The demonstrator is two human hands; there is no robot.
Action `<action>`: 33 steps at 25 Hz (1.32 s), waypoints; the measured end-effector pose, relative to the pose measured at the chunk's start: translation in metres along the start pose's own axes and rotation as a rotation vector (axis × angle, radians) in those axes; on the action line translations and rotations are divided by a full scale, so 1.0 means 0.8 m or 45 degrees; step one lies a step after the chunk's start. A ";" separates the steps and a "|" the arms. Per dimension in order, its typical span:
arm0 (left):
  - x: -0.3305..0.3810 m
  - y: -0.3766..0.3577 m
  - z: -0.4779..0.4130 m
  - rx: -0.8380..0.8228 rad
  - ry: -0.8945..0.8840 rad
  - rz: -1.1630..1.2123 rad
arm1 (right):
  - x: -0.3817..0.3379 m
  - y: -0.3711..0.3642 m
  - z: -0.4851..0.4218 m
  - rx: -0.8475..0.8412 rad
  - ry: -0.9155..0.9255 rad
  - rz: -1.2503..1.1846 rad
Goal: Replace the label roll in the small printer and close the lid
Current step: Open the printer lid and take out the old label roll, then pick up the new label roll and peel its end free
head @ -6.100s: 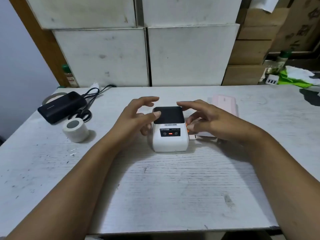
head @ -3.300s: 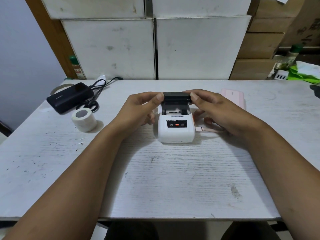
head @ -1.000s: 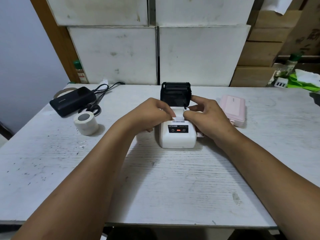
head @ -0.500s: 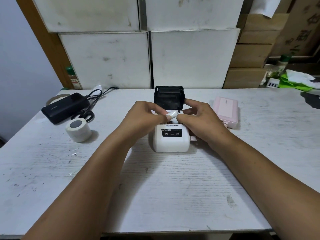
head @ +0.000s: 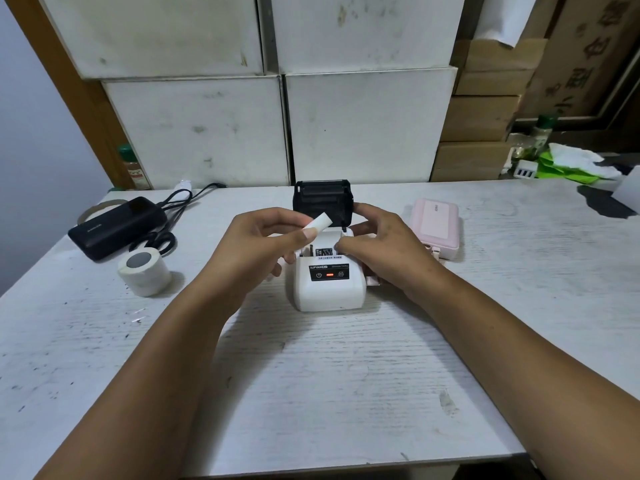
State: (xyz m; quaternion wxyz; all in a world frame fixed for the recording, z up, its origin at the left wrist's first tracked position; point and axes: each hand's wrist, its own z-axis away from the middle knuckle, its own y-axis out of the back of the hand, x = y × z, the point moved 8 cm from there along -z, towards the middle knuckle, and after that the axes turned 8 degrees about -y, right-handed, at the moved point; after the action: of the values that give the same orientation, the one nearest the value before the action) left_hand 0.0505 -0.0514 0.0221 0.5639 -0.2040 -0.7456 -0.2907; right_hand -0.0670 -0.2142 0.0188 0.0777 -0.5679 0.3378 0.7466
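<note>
The small white printer stands mid-table with its black lid raised upright. My left hand pinches a small white empty roll core just above and left of the open compartment. My right hand rests on the printer's right side, fingertips at the compartment's edge, holding nothing that I can see. A full white label roll stands upright on the table to the left, apart from both hands.
Left of the roll lie a black power bank, scissors and a black cable. A pink device lies right of the printer. White boxes stand behind the table; cardboard cartons, a green cloth and a charger sit at the back right.
The lid went from closed to raised. Both hands reached into the compartment, and my left hand has now lifted the small white core up and out to the left.
</note>
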 end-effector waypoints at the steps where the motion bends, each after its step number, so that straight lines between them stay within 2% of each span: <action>1: 0.001 -0.001 0.001 -0.013 -0.019 0.021 | -0.001 -0.001 0.002 -0.010 0.006 0.002; 6: 0.001 -0.006 0.005 -0.060 -0.002 0.154 | -0.004 0.007 0.007 0.009 0.059 0.017; 10: 0.006 0.014 0.015 0.066 0.017 0.229 | -0.015 0.036 0.019 0.283 0.235 0.014; 13: 0.006 0.039 0.034 0.188 -0.020 0.097 | -0.045 0.052 0.048 0.479 0.475 -0.054; 16: -0.001 0.074 0.053 0.338 -0.019 -0.111 | -0.089 0.021 0.067 0.297 0.601 -0.083; 19: -0.013 0.103 0.070 0.431 0.022 -0.257 | -0.117 -0.043 0.075 -0.049 0.519 -0.146; 22: -0.023 0.123 0.085 0.533 0.035 -0.393 | -0.129 -0.112 0.074 -0.248 0.392 -0.207; 25: -0.021 0.122 0.098 0.590 0.044 -0.590 | -0.120 -0.168 0.052 -0.271 0.277 -0.203; 28: -0.014 0.114 0.103 0.589 0.052 -0.722 | -0.098 -0.203 0.028 -0.176 0.194 -0.197; 33: -0.012 0.113 0.107 0.575 0.066 -0.762 | -0.086 -0.208 0.035 -0.018 0.329 -0.169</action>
State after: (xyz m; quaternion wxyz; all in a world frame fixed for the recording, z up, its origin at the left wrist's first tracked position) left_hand 0.0487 0.0730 0.0143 0.5034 0.1599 -0.8031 -0.2759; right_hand 0.0177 -0.0528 0.0148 0.0786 -0.6809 0.3015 0.6628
